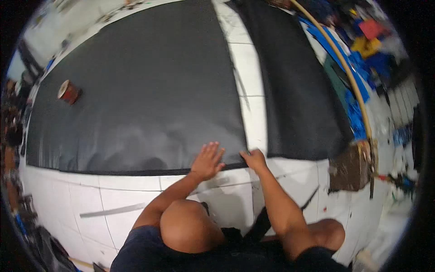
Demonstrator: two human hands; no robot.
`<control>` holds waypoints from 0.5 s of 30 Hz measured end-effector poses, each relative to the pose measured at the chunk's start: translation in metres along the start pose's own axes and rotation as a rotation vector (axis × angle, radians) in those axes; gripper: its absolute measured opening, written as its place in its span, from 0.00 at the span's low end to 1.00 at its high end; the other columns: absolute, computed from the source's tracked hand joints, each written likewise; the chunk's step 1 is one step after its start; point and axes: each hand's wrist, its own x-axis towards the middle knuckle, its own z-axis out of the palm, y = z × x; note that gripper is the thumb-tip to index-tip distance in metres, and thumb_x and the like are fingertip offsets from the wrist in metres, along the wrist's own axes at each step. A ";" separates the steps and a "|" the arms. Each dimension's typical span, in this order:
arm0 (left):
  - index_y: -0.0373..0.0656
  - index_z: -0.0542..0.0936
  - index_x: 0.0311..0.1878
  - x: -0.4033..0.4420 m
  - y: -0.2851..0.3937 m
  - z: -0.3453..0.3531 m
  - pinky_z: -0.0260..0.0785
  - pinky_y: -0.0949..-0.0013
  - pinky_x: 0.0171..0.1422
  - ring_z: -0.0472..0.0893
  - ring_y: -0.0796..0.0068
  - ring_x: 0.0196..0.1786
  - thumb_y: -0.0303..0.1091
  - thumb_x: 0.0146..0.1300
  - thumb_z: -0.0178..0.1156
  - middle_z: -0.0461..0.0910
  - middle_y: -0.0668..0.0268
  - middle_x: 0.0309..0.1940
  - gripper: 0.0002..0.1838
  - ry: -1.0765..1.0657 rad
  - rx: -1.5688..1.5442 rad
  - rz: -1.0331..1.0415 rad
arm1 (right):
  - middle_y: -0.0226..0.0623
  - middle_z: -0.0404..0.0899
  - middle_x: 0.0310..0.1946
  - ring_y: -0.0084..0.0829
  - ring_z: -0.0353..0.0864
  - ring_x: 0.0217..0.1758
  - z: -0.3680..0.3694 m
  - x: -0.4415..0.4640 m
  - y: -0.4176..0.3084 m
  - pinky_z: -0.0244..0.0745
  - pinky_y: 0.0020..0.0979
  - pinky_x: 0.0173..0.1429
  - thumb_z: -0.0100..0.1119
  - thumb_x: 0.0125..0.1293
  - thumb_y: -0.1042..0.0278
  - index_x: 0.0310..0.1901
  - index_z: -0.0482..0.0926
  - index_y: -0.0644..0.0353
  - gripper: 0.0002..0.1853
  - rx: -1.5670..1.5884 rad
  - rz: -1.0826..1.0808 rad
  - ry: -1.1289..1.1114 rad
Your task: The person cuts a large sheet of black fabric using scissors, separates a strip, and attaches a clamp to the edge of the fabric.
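Observation:
A large black sheet [149, 81] of smooth, leather-like material lies spread over the white tiled floor. My left hand [208, 161] rests flat on its near edge, fingers spread. At the sheet's near right corner, my right hand [254, 159] is closed with thumb and fingers pinching the edge. A second black piece [299, 90] lies to the right, apart from the first by a strip of bare tile. Toward the far left, a small reddish-brown roll [69, 92] with a pale end sits on the large sheet.
A brown block [349, 168] stands at the right, beside a long curved tan strip [346, 63]. Colourful cloth and plastic [367, 45] are heaped at the upper right. A grey strip [111, 211] lies on the tiles at the lower left. My bent knees are close to the sheet.

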 end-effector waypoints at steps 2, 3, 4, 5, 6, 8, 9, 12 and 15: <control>0.47 0.56 0.76 0.001 -0.001 0.007 0.37 0.46 0.81 0.47 0.48 0.79 0.55 0.73 0.43 0.47 0.49 0.77 0.35 0.020 0.009 -0.005 | 0.51 0.81 0.41 0.43 0.81 0.44 0.031 -0.007 0.021 0.76 0.39 0.51 0.76 0.52 0.50 0.46 0.76 0.73 0.33 0.169 -0.016 0.247; 0.47 0.56 0.76 -0.001 -0.002 0.013 0.36 0.48 0.81 0.46 0.51 0.80 0.56 0.74 0.40 0.46 0.50 0.78 0.34 0.058 0.013 0.004 | 0.53 0.81 0.43 0.45 0.81 0.47 0.030 -0.018 0.012 0.75 0.39 0.53 0.76 0.51 0.49 0.48 0.77 0.72 0.34 0.199 -0.021 0.306; 0.47 0.56 0.76 -0.002 -0.001 0.012 0.36 0.48 0.81 0.46 0.51 0.80 0.56 0.74 0.40 0.46 0.50 0.78 0.34 0.054 0.027 -0.024 | 0.55 0.80 0.46 0.45 0.80 0.50 0.041 -0.012 0.016 0.75 0.39 0.55 0.76 0.51 0.48 0.50 0.76 0.72 0.36 0.178 0.057 0.329; 0.47 0.55 0.76 -0.003 0.001 0.010 0.35 0.48 0.81 0.45 0.51 0.80 0.56 0.74 0.40 0.45 0.50 0.78 0.34 0.047 0.009 -0.015 | 0.55 0.80 0.49 0.46 0.80 0.52 0.033 -0.019 0.004 0.74 0.40 0.57 0.75 0.51 0.48 0.53 0.75 0.72 0.37 0.182 0.087 0.283; 0.47 0.55 0.76 -0.004 -0.001 0.008 0.34 0.48 0.82 0.45 0.52 0.80 0.56 0.74 0.39 0.45 0.51 0.78 0.34 0.046 -0.011 -0.005 | 0.52 0.80 0.49 0.45 0.80 0.52 0.028 -0.027 -0.006 0.74 0.39 0.57 0.75 0.52 0.49 0.53 0.75 0.71 0.36 0.226 0.104 0.254; 0.47 0.55 0.76 -0.005 -0.004 0.011 0.33 0.48 0.82 0.44 0.52 0.80 0.56 0.74 0.39 0.44 0.51 0.78 0.34 0.089 -0.003 -0.017 | 0.49 0.80 0.49 0.43 0.80 0.52 0.025 -0.021 -0.012 0.73 0.38 0.57 0.74 0.53 0.50 0.54 0.75 0.70 0.35 0.252 0.093 0.209; 0.48 0.55 0.77 -0.006 -0.004 0.018 0.33 0.48 0.82 0.44 0.52 0.80 0.56 0.74 0.39 0.44 0.51 0.78 0.34 0.121 -0.008 0.008 | 0.46 0.80 0.48 0.40 0.80 0.50 0.026 -0.011 -0.003 0.73 0.35 0.54 0.74 0.53 0.50 0.55 0.75 0.69 0.35 0.365 0.129 0.129; 0.48 0.56 0.76 -0.004 -0.003 0.018 0.33 0.47 0.81 0.45 0.51 0.80 0.55 0.73 0.42 0.45 0.50 0.78 0.34 0.157 -0.040 0.018 | 0.39 0.80 0.43 0.32 0.78 0.45 0.019 0.008 0.024 0.71 0.31 0.48 0.73 0.54 0.51 0.53 0.76 0.67 0.32 0.486 0.169 0.007; 0.47 0.58 0.75 -0.006 0.001 0.009 0.35 0.44 0.80 0.47 0.49 0.79 0.54 0.73 0.43 0.48 0.49 0.77 0.33 0.130 -0.035 0.031 | 0.45 0.80 0.43 0.35 0.78 0.47 0.000 -0.013 -0.002 0.71 0.33 0.54 0.71 0.56 0.54 0.51 0.74 0.73 0.30 0.457 0.108 -0.099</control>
